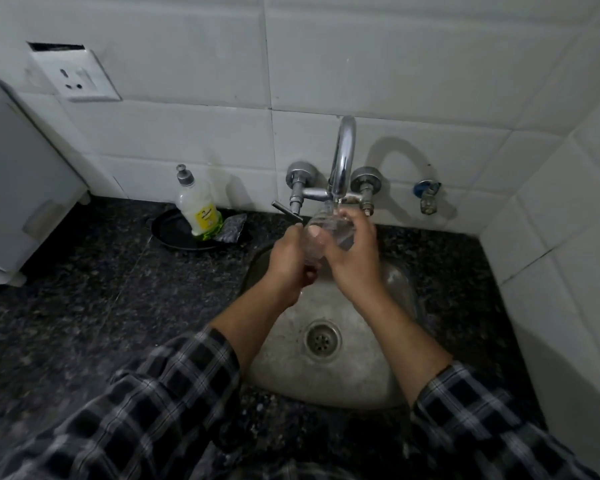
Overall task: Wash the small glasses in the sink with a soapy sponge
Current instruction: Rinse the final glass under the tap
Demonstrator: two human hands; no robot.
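A small clear glass (pixel 321 225) is held under the spout of the chrome tap (pixel 342 161), above the steel sink (pixel 354 372). My left hand (pixel 290 261) grips the glass from the left, thumb on its side. My right hand (pixel 355 252) wraps around it from the right, fingers at the rim near the spout. Another clear glass (pixel 400 282) seems to lie in the sink behind my right wrist. The dark sponge (pixel 231 228) rests on a black dish (pixel 174 232) left of the tap, apart from both hands.
A dish soap bottle (pixel 196 206) stands on the black dish. The tap's lever (pixel 286 212) sticks out near my left hand. A white appliance (pixel 18 188) stands at the far left of the dark granite counter (pixel 94 306). A small valve (pixel 426 195) juts from the tiled wall.
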